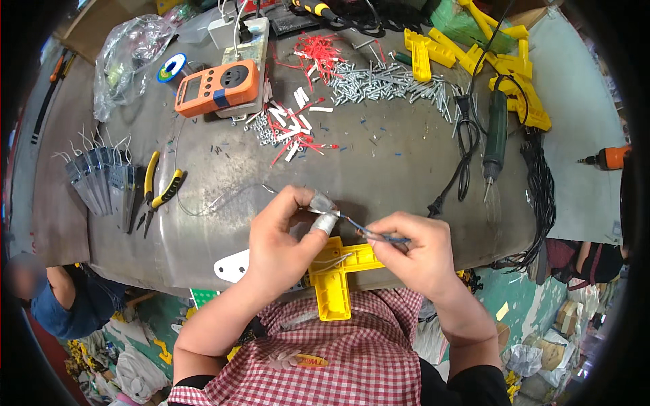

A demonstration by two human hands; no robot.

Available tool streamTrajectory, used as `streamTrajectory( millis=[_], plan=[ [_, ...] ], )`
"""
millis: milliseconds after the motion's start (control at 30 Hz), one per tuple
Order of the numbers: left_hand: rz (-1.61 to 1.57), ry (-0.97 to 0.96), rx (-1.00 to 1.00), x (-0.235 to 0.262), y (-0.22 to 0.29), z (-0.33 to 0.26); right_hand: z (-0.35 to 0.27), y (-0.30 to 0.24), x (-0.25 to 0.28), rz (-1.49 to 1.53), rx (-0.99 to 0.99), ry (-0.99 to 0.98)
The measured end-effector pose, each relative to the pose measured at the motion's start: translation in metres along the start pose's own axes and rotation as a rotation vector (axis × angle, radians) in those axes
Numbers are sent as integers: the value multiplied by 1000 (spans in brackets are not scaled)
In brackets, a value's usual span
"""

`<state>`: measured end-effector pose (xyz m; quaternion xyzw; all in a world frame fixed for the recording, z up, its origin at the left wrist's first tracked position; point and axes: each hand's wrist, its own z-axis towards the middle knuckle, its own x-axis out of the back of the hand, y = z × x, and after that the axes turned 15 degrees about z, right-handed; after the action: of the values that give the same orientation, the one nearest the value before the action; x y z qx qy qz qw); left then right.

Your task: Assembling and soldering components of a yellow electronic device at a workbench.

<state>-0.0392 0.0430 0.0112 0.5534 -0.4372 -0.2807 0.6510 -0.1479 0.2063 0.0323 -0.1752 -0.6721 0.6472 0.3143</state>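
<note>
Two hands on one thin blue wire, held just above the near edge of the metal table. Left hand is pinched shut on the wire's left end, thumb and taped fingertip clamped over it; can't tell what sits under the tape. Right hand is closed on the other end, fingers curled around the blue strand. Yellow T-shaped plastic part lies on the lap just below both hands, a white wire resting on it.

My read: the step is joining or twisting the wire end. To do it well, keep the pinch close to the joint so the strand doesn't kink, keep light tension between hands, and work over the yellow part so nothing drops off the edge.

Pliers with yellow handles lie well to the left, within reach if the grip slips.
</note>
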Motion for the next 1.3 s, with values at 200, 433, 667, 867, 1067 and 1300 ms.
streamTrajectory(
  millis=[200, 433, 667, 867, 1067, 1300],
  plan=[
    [-257, -98, 47, 0, -2, -1, 8, -2, 2, 6, 63, -22],
    [-188, -184, -14, 0, 7, 1, 12, -10, 7, 98, -15, -84],
    [520, -143, -450, -3, 14, 24, 14, -5, 18, 13, -82, -284],
    [604, -265, -457, -14, 11, 69, 32, 31, 32, 441, -311, -198],
    [1355, 153, -647, 13, -22, 145, 32, 46, 20, 707, -260, 57],
    [1087, 131, -499, 8, -16, 132, 34, 41, 22, 629, -249, 47]
  ],
)
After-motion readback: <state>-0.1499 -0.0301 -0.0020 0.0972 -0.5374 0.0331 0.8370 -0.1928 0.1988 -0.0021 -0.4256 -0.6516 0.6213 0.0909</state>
